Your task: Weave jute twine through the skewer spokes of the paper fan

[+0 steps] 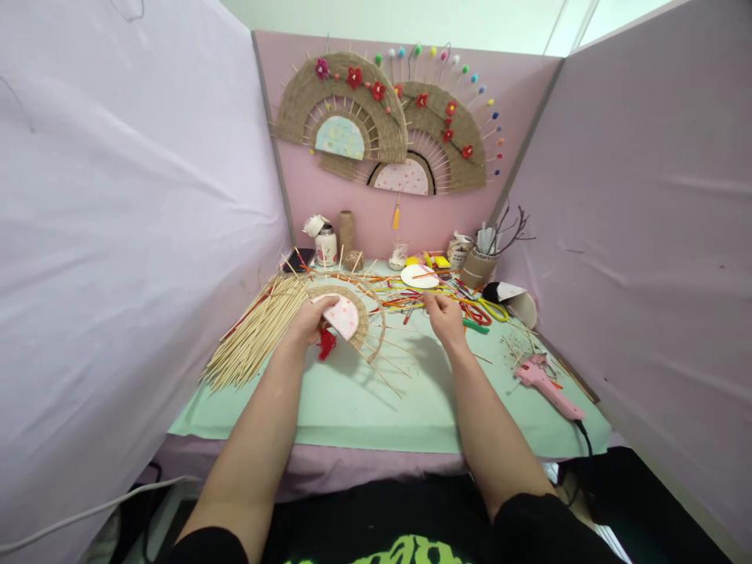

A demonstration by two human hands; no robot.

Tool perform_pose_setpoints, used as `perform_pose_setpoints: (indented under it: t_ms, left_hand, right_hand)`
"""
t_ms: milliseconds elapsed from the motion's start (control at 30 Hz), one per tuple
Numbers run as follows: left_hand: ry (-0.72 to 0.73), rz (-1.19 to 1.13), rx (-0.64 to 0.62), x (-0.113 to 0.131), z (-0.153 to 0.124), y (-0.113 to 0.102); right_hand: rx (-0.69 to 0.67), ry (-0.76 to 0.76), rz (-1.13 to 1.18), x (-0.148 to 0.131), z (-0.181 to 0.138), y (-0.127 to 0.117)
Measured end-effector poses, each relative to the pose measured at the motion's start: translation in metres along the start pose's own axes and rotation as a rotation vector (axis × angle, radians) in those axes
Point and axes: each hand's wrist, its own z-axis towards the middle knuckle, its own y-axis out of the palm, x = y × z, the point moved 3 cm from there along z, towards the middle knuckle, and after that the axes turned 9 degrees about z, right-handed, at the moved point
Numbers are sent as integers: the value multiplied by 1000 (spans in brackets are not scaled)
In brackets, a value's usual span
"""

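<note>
One small fan point(363, 315) is held just above the table point(376, 419), clamped at its base between the thumb and fingers of the left hand point(310, 319). Its pink, spotted half-round patch point(344, 316) is pressed under that thumb, and the sticks are spread out from the grip towards the far side and the right. By the look of it, the work is only partly done: the patch is in place and one tight woven band is finished around it, while the outer stretch of the sticks is left largely unwoven, crossed by one thin outer ring point(384, 317). Past the fan, to the right of that grip, the fingers of the right hand point(445, 317) are drawn together; whether a strand is pinched in them cannot be told. One red tangle point(327, 344) is seen just below the left hand, and one pile of sticks point(252, 337), too many to be counted, is laid to its left. Beyond the two hands are set one white dish point(419, 276), one spool of twine point(346, 229) and one ball of twine point(353, 261). One pink glue gun point(549, 389) is placed to the right of the right hand, nearer the body. Two large fans, a left one point(294, 106) and a right one point(464, 176), are mounted above and beyond both hands, with one yellow tassel point(396, 217) hung below.
</note>
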Motion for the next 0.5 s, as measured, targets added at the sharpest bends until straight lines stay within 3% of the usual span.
perform_pose_setpoints:
  t_ms: [100, 267, 500]
  left_hand:
    - [38, -2, 2, 0, 0, 2]
    - [79, -54, 19, 1, 1, 2]
    - [108, -194, -17, 3, 2, 0]
  right_hand:
    - [65, -66, 1, -5, -1, -2]
    - [-8, -30, 121, -2, -2, 3]
    - [-166, 221, 416, 3, -4, 15]
